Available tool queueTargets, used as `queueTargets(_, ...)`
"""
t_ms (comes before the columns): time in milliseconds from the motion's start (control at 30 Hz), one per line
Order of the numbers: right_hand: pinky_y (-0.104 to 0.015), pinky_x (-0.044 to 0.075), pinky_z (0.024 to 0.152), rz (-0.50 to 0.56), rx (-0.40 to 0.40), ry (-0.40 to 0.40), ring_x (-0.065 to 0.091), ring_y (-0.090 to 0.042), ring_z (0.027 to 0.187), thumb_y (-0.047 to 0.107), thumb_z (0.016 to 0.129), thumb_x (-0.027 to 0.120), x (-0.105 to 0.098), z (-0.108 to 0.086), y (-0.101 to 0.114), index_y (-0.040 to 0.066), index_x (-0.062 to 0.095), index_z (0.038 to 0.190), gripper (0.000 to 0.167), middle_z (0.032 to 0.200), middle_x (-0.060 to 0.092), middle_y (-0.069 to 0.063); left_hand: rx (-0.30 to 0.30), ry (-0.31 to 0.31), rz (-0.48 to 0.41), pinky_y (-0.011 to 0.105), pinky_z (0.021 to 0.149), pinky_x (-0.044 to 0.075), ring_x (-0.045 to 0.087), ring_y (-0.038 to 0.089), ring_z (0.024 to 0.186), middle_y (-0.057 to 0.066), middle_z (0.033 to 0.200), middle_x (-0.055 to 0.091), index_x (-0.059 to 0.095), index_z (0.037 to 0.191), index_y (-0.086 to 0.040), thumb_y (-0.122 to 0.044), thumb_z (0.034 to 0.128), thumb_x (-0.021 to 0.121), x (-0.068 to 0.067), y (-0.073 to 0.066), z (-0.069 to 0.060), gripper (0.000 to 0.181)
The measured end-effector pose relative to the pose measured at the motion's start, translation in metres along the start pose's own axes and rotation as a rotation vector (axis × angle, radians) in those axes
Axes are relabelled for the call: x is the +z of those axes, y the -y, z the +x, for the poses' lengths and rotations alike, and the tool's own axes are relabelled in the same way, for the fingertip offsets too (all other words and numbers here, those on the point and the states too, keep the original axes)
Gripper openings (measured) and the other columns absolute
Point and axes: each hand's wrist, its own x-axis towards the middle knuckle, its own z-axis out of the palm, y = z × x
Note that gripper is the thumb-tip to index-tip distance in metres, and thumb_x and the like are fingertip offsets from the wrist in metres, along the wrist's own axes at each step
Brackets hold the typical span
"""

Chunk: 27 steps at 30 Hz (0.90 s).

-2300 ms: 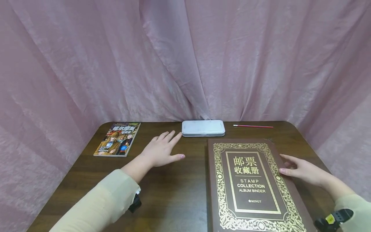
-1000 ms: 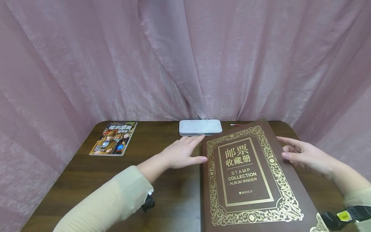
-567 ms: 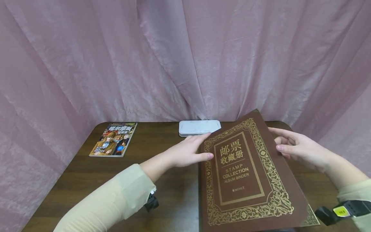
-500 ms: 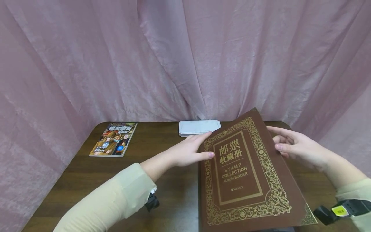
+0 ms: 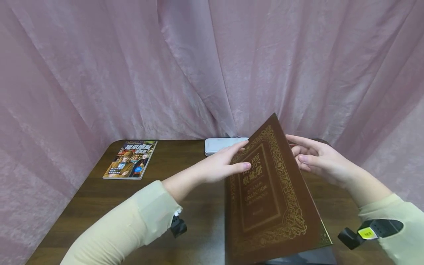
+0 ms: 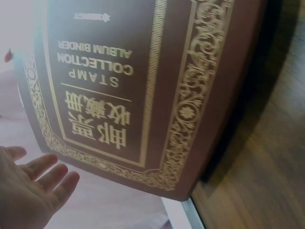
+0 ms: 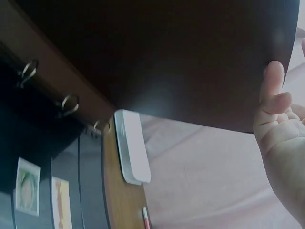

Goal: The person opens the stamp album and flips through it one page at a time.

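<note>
A brown stamp album with gold ornament stands with its front cover [image 5: 265, 206] raised and tilted to the left. Behind the cover's right edge is my right hand [image 5: 321, 158]. Its fingertips [image 7: 274, 76] meet the cover's inner face near the edge, thumb extended. My left hand [image 5: 218, 167] hovers before the cover's outer face with fingers fairly straight, and whether it touches cannot be told. Under the cover, the right wrist view shows binder rings [image 7: 70, 104] and dark pocket pages [image 7: 90, 167] with stamps [image 7: 27, 186].
At the back of the brown table [image 5: 185, 224] lies a flat white case [image 5: 220, 144], partly covered by hand and album. An illustrated magazine [image 5: 130, 160] lies at the left. A red pencil [image 7: 146, 219] lies near the back edge. Pink curtain [image 5: 185, 66] hangs behind.
The album's cover has gone from lying flat to steeply raised, swinging leftward. My right hand has moved left and up with its edge, and my left hand has come rightward to the cover.
</note>
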Motion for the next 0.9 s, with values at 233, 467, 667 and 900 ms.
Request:
queueTargets(233,-0.033,0.048,0.086,0.011,0.006,0.003,0.059,-0.016,0.093,-0.006,0.095,0.041,0.016,0.025,0.001,0.003,0.02,0.149,0.058,0.109,0.055,-0.01,0.019,-0.031,-0.113,0.039,0.105,0.029,0.034,0.02,0.133,0.013,0.144,0.038,0.017,0.151,-0.015,-0.042,0.0952,0.049,-0.01,-0.005,0.001,0.069)
queueTargets(467,-0.028,0.049,0.079,-0.023,-0.023,0.028,0.057,-0.014,0.088,-0.003,0.094,0.047,0.029,0.048,-0.004,0.001,0.022,0.148,0.059,0.104,0.056,-0.009,0.024,-0.046,-0.184,0.04,0.103,0.033,0.036,0.02,0.131,0.012,0.143,0.039,0.018,0.15,-0.014,-0.037,0.0962,0.048,-0.019,-0.006,-0.001,0.065)
queueTargets(667,-0.022,0.047,0.069,-0.103,-0.005,0.012,0.055,-0.011,0.082,0.002,0.092,0.052,0.039,0.063,-0.008,0.0,0.024,0.147,0.062,0.101,0.053,-0.008,-0.014,-0.084,-0.201,0.039,0.1,0.036,0.04,0.019,0.127,0.005,0.141,0.041,0.02,0.149,-0.02,-0.042,0.0955,0.047,-0.027,-0.008,-0.005,0.064)
queueTargets(900,-0.023,0.046,0.067,-0.116,0.067,-0.007,0.055,-0.013,0.079,0.004,0.09,0.057,0.054,0.08,-0.009,0.001,0.027,0.146,0.064,0.101,0.056,-0.007,-0.038,-0.133,-0.23,0.04,0.099,0.036,0.045,0.016,0.122,0.0,0.138,0.042,0.019,0.149,-0.027,-0.043,0.0961,0.046,-0.036,-0.007,-0.011,0.061)
